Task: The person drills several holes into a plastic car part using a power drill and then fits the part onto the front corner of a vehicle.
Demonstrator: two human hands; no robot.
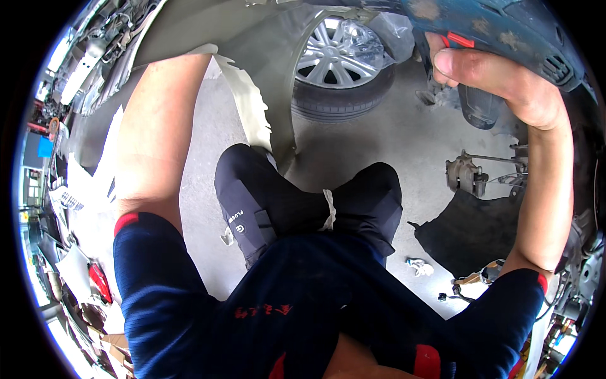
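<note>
My left forearm [158, 126] reaches up to the torn masking edge of a grey painted car panel [252, 28]; the fingers of my left hand are hidden behind it. My right hand [486, 76] is closed around a blue power tool [492, 25] at the upper right, thumb beside its red switch, with the dark lower part [476, 110] below my fingers. A strip of pale masking paper [246, 95] hangs along the panel's edge.
A silver-rimmed tyre [341, 91] lies on the concrete floor [208, 126] beyond my bent knees, plastic over part of its rim. At right are metal brake parts [461, 174] and a black liner sheet [461, 234]. Assorted car parts crowd the left rim.
</note>
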